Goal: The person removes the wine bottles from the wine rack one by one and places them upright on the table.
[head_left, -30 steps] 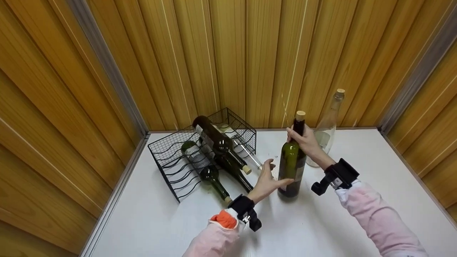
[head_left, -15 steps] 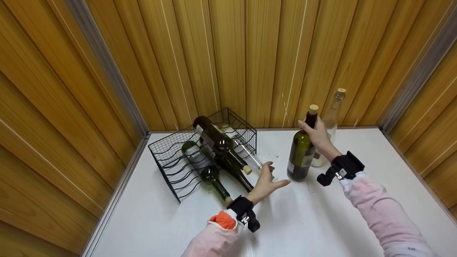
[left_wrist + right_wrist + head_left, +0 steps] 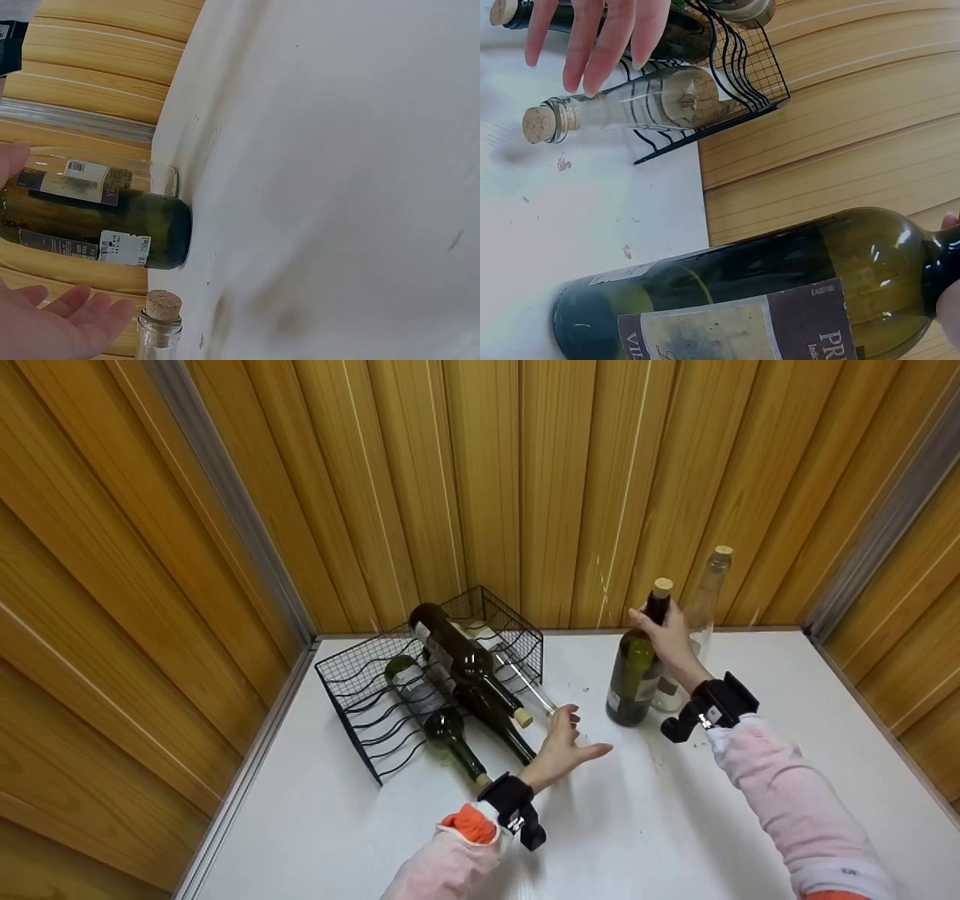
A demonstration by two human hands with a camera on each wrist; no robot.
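My right hand [image 3: 670, 643] grips the neck of a corked green wine bottle [image 3: 630, 686], which stands upright at the right of the table. Its label [image 3: 727, 330] shows large in the right wrist view. Just behind it, partly covered, stands a tall clear glass bottle [image 3: 703, 611] with a cork. My left hand [image 3: 559, 750] holds nothing, thumb and fingers spread apart. Its fingertips lie close to the corked neck of a clear bottle [image 3: 649, 105] that rests in the black wire rack [image 3: 349, 723].
Dark wine bottles lie in the rack, one stacked on top [image 3: 448, 652] and a green one [image 3: 420, 694] at the left. Their corked necks point toward the front of the white table [image 3: 300, 825]. Wood-patterned walls [image 3: 555, 495] enclose the back and sides.
My right hand has carried the green wine bottle back and to the right, next to the standing clear bottle. My left hand has stayed nearly in place, and the wine bottle is now apart from it.
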